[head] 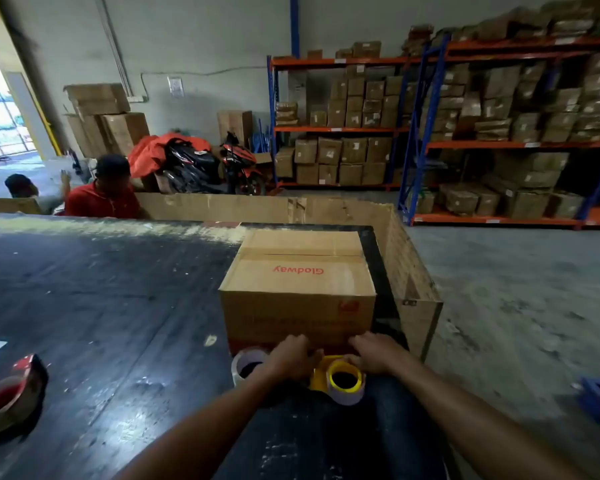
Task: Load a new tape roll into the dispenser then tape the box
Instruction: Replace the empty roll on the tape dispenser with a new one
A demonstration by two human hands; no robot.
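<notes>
A brown cardboard box [298, 285] with red "Glodway" print stands on the dark table [101, 306], its top flaps closed. Right in front of it lies a yellow tape dispenser [321, 372] carrying a clear tape roll with a yellow core [347, 382]. My left hand [291, 355] grips the dispenser's left side. My right hand [374, 351] holds it from the right, fingers curled over the top. A second clear tape roll [248, 365] sits flat on the table just left of my left hand.
A red tape dispenser with a roll [11, 393] lies at the table's near left. Cardboard walls [413, 271] edge the table's back and right. Two persons [101, 192] sit beyond the far edge. Shelves of boxes [499, 126] and motorbikes [215, 164] stand behind.
</notes>
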